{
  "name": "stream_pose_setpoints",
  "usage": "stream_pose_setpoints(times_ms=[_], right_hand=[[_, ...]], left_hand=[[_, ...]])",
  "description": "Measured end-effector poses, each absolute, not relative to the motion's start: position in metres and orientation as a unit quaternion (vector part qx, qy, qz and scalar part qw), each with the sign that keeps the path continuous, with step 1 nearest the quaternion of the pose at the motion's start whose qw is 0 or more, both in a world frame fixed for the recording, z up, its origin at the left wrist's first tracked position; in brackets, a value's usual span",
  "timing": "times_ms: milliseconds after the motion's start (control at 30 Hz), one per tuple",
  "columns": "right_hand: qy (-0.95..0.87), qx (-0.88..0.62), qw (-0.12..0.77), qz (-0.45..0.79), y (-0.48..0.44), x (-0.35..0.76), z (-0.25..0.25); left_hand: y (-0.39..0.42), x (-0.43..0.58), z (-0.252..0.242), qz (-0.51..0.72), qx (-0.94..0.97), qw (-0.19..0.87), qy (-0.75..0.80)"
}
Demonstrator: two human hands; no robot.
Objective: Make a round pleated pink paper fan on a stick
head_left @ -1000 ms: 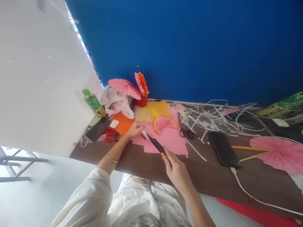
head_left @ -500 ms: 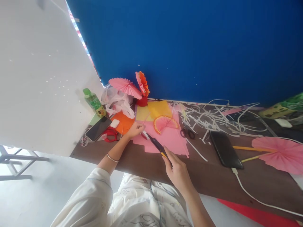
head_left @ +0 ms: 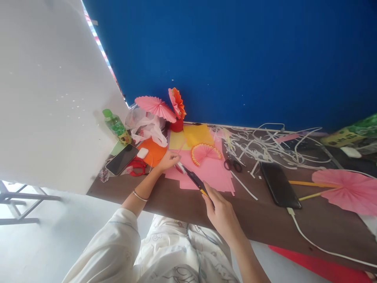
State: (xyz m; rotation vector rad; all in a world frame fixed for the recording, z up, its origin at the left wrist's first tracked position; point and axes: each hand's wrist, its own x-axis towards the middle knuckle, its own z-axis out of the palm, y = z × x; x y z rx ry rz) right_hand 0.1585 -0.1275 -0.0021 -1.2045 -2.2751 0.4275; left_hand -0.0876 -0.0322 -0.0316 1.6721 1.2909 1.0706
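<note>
My right hand (head_left: 221, 212) is closed on the handle of a dark utility knife (head_left: 194, 180), whose tip points up-left over the pink paper sheets (head_left: 212, 173). My left hand (head_left: 168, 160) is pinched on a thin pale stick (head_left: 180, 148) at the left edge of those sheets, close to the knife tip. A folded pink and orange paper fan (head_left: 204, 152) lies on the pink paper just beyond both hands. Yellow paper (head_left: 198, 135) lies behind it.
On the brown table (head_left: 176, 200): black scissors (head_left: 231, 165), a black phone (head_left: 279, 184) on a white cable, white paper strips (head_left: 265, 147), a big pink fan (head_left: 347, 190), red scissors (head_left: 136, 167), another phone (head_left: 121, 160), a green bottle (head_left: 116, 126), paper flowers (head_left: 160, 107).
</note>
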Motion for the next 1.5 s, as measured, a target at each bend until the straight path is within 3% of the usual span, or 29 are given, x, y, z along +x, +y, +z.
stream_pose_setpoints(times_ms=[1500], right_hand=[[-0.852,-0.445,0.258,0.100,-0.127,0.152,-0.020]], left_hand=[[-0.017,-0.102,-0.062,0.509,0.493,0.490,0.508]])
